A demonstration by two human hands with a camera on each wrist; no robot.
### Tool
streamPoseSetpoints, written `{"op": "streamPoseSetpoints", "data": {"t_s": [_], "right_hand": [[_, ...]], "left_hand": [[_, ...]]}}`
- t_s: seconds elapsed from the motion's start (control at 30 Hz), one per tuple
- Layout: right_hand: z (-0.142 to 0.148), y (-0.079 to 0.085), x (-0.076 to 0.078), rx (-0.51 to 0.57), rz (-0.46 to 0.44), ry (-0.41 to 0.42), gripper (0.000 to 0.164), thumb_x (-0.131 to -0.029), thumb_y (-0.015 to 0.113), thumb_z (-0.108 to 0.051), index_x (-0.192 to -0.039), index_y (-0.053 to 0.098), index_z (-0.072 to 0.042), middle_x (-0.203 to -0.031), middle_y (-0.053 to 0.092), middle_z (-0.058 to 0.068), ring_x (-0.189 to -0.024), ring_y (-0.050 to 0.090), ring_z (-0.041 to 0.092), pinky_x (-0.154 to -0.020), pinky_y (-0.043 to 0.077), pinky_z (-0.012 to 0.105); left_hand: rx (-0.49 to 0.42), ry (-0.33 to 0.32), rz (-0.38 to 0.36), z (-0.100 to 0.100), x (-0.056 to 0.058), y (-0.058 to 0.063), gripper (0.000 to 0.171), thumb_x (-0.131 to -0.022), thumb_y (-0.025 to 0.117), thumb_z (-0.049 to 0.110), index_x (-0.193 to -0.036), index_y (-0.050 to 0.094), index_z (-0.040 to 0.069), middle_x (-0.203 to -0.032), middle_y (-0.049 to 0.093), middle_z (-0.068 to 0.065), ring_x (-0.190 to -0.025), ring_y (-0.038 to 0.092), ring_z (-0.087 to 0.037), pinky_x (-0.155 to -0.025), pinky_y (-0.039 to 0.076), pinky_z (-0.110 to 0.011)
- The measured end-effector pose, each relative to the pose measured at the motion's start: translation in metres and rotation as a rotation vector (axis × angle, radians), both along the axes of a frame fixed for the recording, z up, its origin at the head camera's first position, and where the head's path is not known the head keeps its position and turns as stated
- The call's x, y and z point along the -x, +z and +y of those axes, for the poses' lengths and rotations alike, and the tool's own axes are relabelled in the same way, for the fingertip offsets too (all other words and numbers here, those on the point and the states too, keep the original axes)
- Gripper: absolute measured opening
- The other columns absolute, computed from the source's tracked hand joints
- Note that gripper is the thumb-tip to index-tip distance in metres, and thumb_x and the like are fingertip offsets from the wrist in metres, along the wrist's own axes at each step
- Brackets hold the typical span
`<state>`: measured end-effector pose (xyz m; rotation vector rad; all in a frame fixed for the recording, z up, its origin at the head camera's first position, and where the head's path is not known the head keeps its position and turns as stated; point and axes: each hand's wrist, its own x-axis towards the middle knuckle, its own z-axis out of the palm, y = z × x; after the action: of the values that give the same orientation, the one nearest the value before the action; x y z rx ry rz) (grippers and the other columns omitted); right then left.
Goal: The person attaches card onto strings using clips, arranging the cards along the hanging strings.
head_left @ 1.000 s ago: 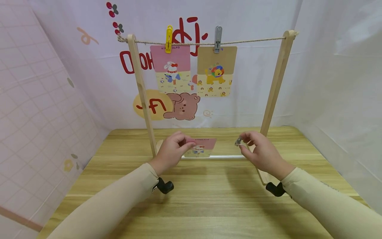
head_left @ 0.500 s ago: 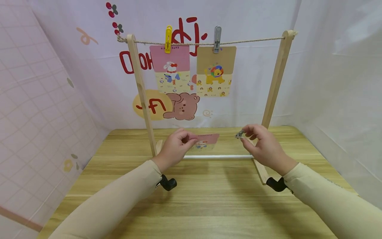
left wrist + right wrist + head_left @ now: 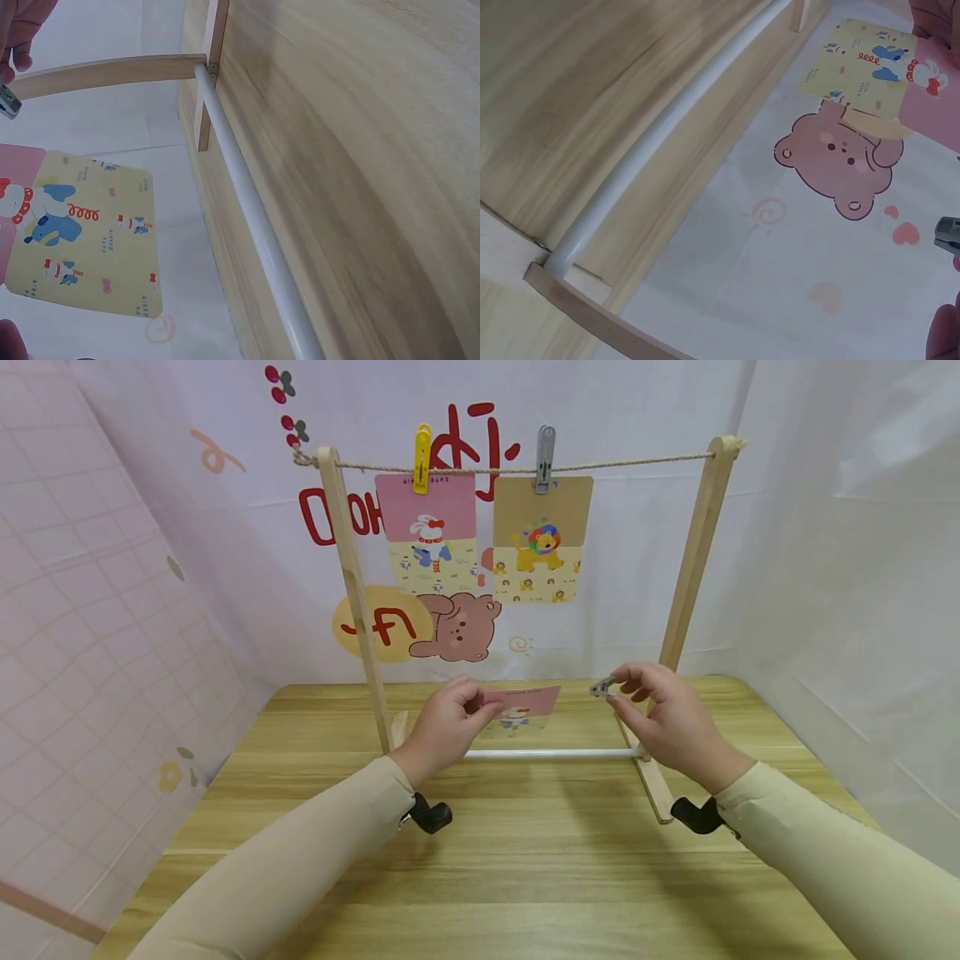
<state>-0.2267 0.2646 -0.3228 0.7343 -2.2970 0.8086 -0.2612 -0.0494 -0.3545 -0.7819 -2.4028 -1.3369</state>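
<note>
In the head view my left hand (image 3: 448, 720) pinches the left edge of a pink and yellow card (image 3: 529, 700) with a cartoon rabbit, held above the table behind the rod. My right hand (image 3: 669, 717) holds a grey clothespin (image 3: 602, 687) between thumb and fingers, a short gap to the right of the card. In the right wrist view the tip of that clothespin (image 3: 949, 234) shows at the right edge. Overhead, a yellow clothespin (image 3: 422, 458) fixes a pink rabbit card (image 3: 431, 502) to the rope (image 3: 630, 462). Beside it, another grey clothespin (image 3: 545, 456) keeps a brown lion card (image 3: 543, 510) hanging.
The rope runs between a left wooden post (image 3: 351, 552) and a right wooden post (image 3: 696, 560). A white rod (image 3: 555, 753) joins them low over the wooden table (image 3: 510, 877). Behind hangs a printed white cloth (image 3: 600, 635).
Both hands have risen a little. My left hand has also shifted right with the card, and the clothespin in my right hand has turned more level.
</note>
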Motion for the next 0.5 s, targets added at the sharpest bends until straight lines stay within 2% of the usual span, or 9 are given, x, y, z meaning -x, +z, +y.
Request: {"op": "streamPoseSetpoints", "data": {"t_s": [0.23, 0.37, 0.4, 0.5], "right_hand": [[0.001, 0.007, 0.001, 0.023, 0.03, 0.002, 0.019, -0.091, 0.075, 0.007, -0.108, 0.069, 0.0, -0.105, 0.072, 0.013, -0.093, 0.06, 0.016, -0.076, 0.047, 0.016], [0.001, 0.013, 0.001, 0.044, 0.043, 0.0, 0.02, -0.091, 0.075, 0.007, -0.108, 0.069, 0.001, -0.107, 0.071, 0.012, -0.094, 0.058, 0.012, -0.072, 0.046, 0.012], [0.001, 0.014, 0.001, 0.046, 0.047, 0.001, 0.02, -0.091, 0.075, 0.008, -0.108, 0.068, 0.001, -0.107, 0.07, 0.012, -0.094, 0.058, 0.011, -0.073, 0.046, 0.01], [0.001, 0.018, 0.001, 0.055, 0.057, 0.005, 0.02, -0.091, 0.075, 0.009, -0.109, 0.068, 0.003, -0.107, 0.069, 0.014, -0.094, 0.057, 0.011, -0.073, 0.044, 0.008]], "left_hand": [[-0.001, -0.005, -0.002, 0.006, 0.003, 0.007, 0.012, -0.102, 0.072, 0.024, -0.1, 0.074, 0.013, -0.092, 0.06, 0.0, -0.081, 0.053, -0.015, -0.069, 0.045, -0.026], [-0.005, -0.014, 0.004, 0.012, 0.007, 0.011, 0.013, -0.102, 0.071, 0.026, -0.1, 0.074, 0.014, -0.092, 0.059, 0.0, -0.08, 0.054, -0.016, -0.069, 0.045, -0.026], [-0.006, -0.015, 0.007, 0.013, 0.008, 0.013, 0.013, -0.102, 0.071, 0.026, -0.099, 0.074, 0.013, -0.091, 0.059, 0.0, -0.079, 0.053, -0.017, -0.075, 0.047, -0.025], [-0.01, -0.021, 0.022, 0.018, 0.01, 0.016, 0.012, -0.102, 0.071, 0.024, -0.099, 0.074, 0.013, -0.09, 0.058, -0.001, -0.079, 0.053, -0.017, -0.077, 0.046, -0.025]]}}
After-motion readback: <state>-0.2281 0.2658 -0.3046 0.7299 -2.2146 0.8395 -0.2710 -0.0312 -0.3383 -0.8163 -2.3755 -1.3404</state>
